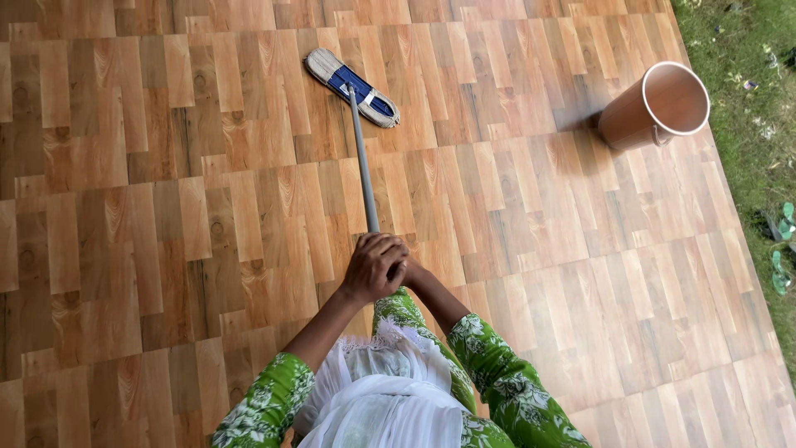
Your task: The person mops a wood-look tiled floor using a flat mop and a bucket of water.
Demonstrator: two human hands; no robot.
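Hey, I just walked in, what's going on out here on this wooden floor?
A person in green floral sleeves grips the top of a grey mop handle with both hands. The left hand is wrapped over it, and the right hand is mostly hidden beneath the left. The flat mop head, blue and beige, rests on the wood-patterned floor ahead. A brown bucket stands near the floor's edge, beside grass.

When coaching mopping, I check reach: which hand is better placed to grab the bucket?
Probably the right hand: the bucket stands on its side, while the left hand clasps the mop handle on top.
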